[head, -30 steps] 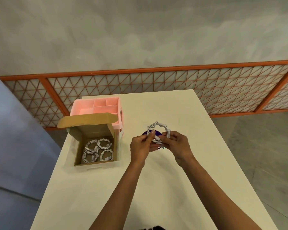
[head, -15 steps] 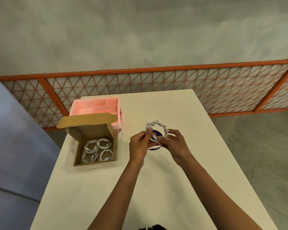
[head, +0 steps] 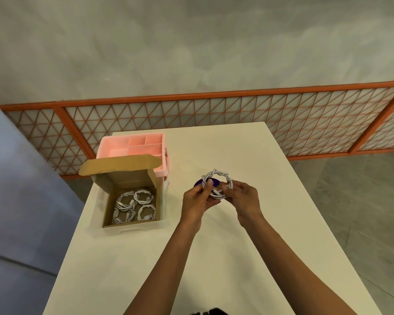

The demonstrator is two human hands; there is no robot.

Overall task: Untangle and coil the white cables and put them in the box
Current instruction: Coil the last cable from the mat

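A white cable (head: pixel 221 174) wound into a small ring hangs above the middle of the white table (head: pixel 214 258). My left hand (head: pixel 195 201) pinches its left side and my right hand (head: pixel 243 200) pinches its lower right, where a plug end shows between my fingers. To the left stands an open cardboard box (head: pixel 132 198) with several coiled white cables (head: pixel 134 206) on its floor. Its lid flap stands up at the back.
A pink compartment tray (head: pixel 132 145) sits right behind the box. A dark purple round object (head: pixel 199 183) lies on the table under my hands, mostly hidden. An orange lattice railing (head: pixel 214 114) runs past the table's far edge.
The coil has stayed between both hands with small finger shifts along it. My right fingers now sit closer over the plug end. The box is unchanged.
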